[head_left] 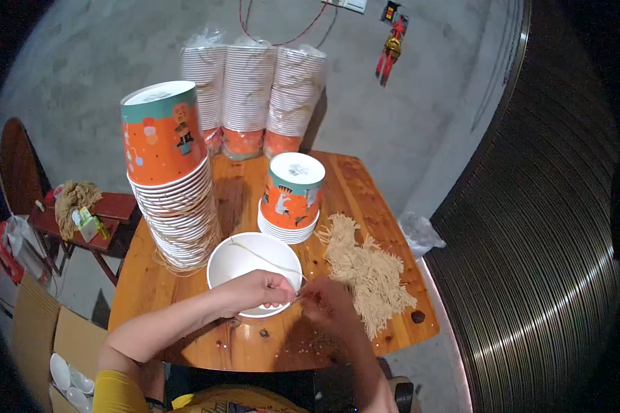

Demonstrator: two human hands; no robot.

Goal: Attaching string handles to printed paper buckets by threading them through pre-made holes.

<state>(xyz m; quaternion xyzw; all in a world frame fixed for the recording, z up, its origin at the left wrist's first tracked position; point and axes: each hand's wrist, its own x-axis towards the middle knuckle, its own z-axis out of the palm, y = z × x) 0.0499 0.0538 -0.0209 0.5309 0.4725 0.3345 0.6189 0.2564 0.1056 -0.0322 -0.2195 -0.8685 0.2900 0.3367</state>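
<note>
String [266, 260] is clamped by the left hand [256, 289]; with the right hand [328, 303], I can't tell.

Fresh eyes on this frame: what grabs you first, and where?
Probably the tall stack of upturned orange-and-teal paper tubs on the left of the wooden table. Then the shaggy tan string bundles at its right. Front and centre, the left hand and right hand meet at an open white tub, a pale string crossing it toward their fingers.
</note>
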